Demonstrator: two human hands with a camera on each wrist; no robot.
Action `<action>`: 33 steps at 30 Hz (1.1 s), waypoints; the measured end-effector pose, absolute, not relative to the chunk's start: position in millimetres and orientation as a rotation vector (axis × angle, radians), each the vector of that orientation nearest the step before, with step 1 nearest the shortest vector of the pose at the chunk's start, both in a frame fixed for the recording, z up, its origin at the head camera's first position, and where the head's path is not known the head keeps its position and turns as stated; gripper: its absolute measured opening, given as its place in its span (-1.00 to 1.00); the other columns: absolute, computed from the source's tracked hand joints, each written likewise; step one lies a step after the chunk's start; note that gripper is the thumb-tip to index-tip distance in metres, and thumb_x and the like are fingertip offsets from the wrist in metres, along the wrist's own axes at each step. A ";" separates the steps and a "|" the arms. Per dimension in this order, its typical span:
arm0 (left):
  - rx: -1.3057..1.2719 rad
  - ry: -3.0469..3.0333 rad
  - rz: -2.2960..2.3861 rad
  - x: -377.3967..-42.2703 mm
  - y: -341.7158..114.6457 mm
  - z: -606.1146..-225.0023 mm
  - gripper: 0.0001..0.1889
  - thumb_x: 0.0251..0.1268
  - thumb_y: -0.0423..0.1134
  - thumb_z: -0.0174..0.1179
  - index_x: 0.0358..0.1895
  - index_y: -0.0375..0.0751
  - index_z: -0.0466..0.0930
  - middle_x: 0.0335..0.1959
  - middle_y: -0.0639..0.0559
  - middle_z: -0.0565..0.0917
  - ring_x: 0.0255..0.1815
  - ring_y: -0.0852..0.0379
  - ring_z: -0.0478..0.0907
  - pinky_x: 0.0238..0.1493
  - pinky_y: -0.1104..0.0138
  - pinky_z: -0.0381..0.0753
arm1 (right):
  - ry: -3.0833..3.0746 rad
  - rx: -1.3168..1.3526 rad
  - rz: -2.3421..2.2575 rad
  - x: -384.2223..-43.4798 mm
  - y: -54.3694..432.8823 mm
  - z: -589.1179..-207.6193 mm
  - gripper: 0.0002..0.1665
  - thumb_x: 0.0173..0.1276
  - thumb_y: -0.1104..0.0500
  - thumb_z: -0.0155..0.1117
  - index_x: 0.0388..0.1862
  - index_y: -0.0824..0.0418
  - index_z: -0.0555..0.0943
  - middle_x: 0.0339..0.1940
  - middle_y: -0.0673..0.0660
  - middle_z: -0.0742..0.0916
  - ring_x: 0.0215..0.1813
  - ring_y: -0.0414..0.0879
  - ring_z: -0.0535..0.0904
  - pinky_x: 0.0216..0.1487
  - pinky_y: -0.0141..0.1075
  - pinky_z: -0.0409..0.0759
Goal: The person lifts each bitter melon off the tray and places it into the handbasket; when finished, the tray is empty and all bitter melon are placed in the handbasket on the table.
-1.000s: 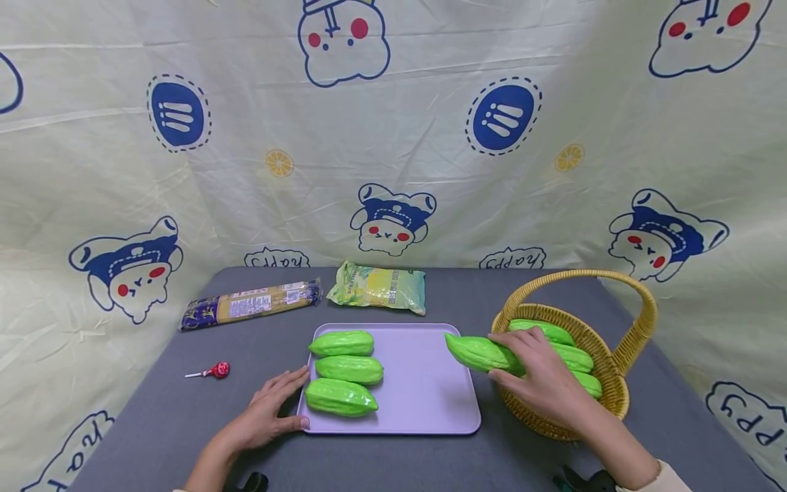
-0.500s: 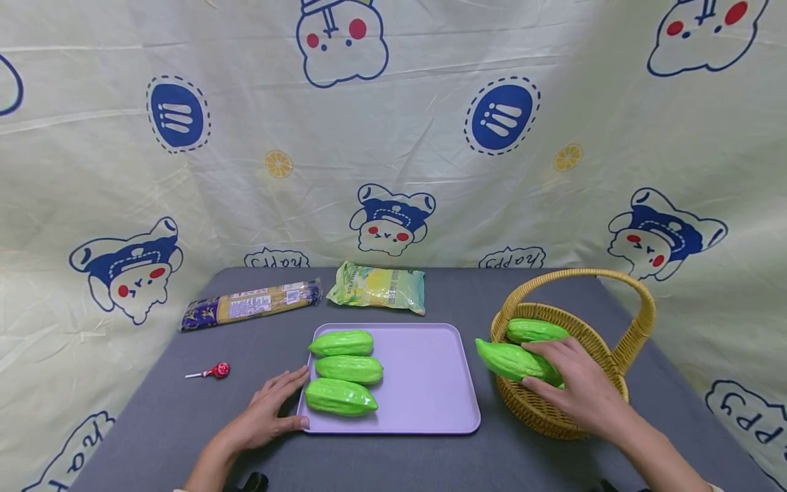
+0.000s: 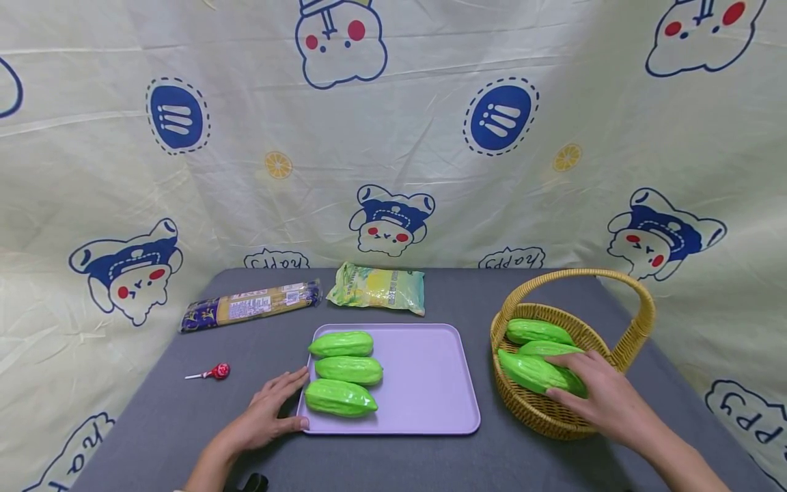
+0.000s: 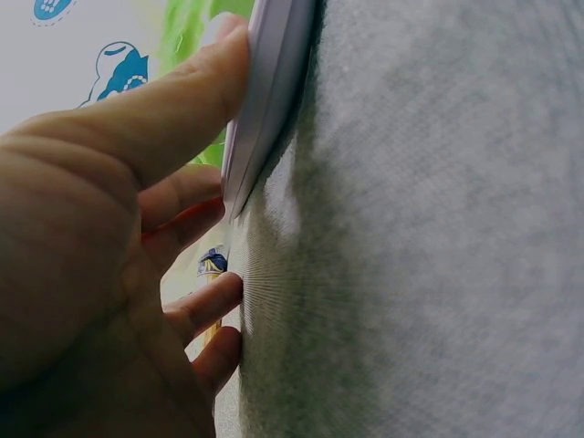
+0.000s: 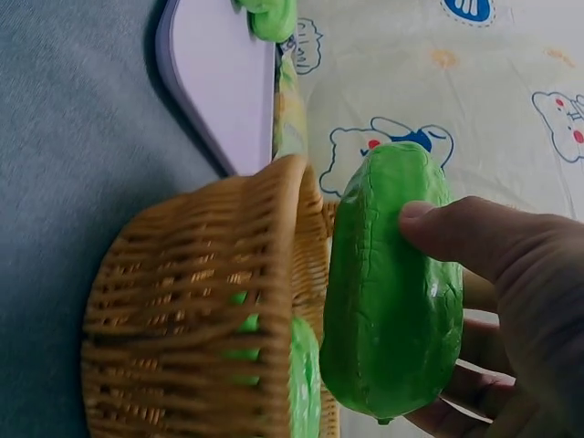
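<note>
My right hand (image 3: pixel 599 393) grips a green bitter melon (image 3: pixel 535 372) with thumb on one side and fingers on the other. In the right wrist view this bitter melon (image 5: pixel 392 283) stands above the rim of the wicker basket (image 5: pixel 182 301). Two more bitter melons lie inside the basket (image 3: pixel 535 417), the nearer one (image 3: pixel 547 347) partly covered by the held one. On the left, my left hand (image 3: pixel 264 413) rests against the lilac tray (image 3: pixel 424 383), its thumb and fingertips touching the left edge. Three bitter melons (image 3: pixel 348 370) lie in a column on the tray's left side.
A long pack of noodles (image 3: pixel 251 305) and a green-yellow packet (image 3: pixel 378 288) lie behind the tray. To the left is a red lollipop (image 3: pixel 219 370). The basket's tall handle (image 3: pixel 578 273) arches over its opening. A printed curtain (image 3: pixel 393 137) hangs behind the table.
My right hand has carried the bitter melon rightward, from beside the basket's left rim to over its inside. My left hand and the tray have stayed put.
</note>
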State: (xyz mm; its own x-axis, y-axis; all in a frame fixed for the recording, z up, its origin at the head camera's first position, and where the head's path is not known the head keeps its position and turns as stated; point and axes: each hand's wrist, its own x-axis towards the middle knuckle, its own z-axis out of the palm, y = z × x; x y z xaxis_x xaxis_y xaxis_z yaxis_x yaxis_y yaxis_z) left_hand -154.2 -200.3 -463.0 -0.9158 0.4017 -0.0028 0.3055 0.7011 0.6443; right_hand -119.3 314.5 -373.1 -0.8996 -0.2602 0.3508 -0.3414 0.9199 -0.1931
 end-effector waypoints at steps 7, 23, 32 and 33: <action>0.575 2.761 1.005 -154.3 -200.4 -462.8 -0.13 0.05 0.10 0.30 0.42 -0.19 0.19 0.47 -0.19 0.20 0.45 -0.40 0.02 0.27 -0.39 -0.06 | -2.802 0.415 0.390 -117.7 325.9 -378.8 -0.52 0.06 -0.05 0.46 -0.06 0.11 0.63 -0.10 0.10 0.66 -0.02 0.08 0.54 -0.09 0.09 0.52; 0.610 2.787 1.003 -153.3 -199.7 -462.9 -0.13 0.04 0.08 0.31 0.41 -0.22 0.21 0.45 -0.20 0.22 0.43 -0.41 0.06 0.24 -0.39 0.00 | -2.962 0.374 0.406 -119.2 342.4 -391.1 -0.50 0.05 -0.10 0.44 -0.08 0.13 0.65 -0.10 0.09 0.71 -0.07 0.04 0.53 -0.16 -0.03 0.52; 0.584 2.775 0.997 -154.2 -199.6 -463.0 -0.13 0.04 0.09 0.31 0.41 -0.20 0.20 0.47 -0.18 0.21 0.44 -0.40 0.04 0.26 -0.39 -0.02 | -3.020 0.383 0.438 -120.0 348.0 -397.2 -0.50 0.07 -0.15 0.40 -0.08 0.10 0.65 -0.16 0.03 0.64 -0.10 0.02 0.54 -0.21 -0.05 0.53; 0.583 2.774 0.995 -154.3 -199.7 -463.2 -0.13 0.04 0.09 0.31 0.41 -0.19 0.20 0.47 -0.18 0.21 0.44 -0.40 0.04 0.26 -0.39 -0.02 | -3.019 0.388 0.434 -120.0 348.6 -397.9 -0.51 0.06 -0.15 0.40 -0.08 0.09 0.65 -0.17 0.01 0.63 -0.11 -0.01 0.53 -0.22 -0.07 0.52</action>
State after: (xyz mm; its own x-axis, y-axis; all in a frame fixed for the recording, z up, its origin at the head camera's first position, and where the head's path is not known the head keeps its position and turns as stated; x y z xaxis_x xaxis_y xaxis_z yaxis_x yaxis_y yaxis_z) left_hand -154.3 -199.7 -463.2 -0.9156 0.4021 0.0019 0.3116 0.7064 0.6355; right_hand -120.0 348.6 -397.9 -0.9660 -0.2381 0.1008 -0.2569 0.9284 -0.2686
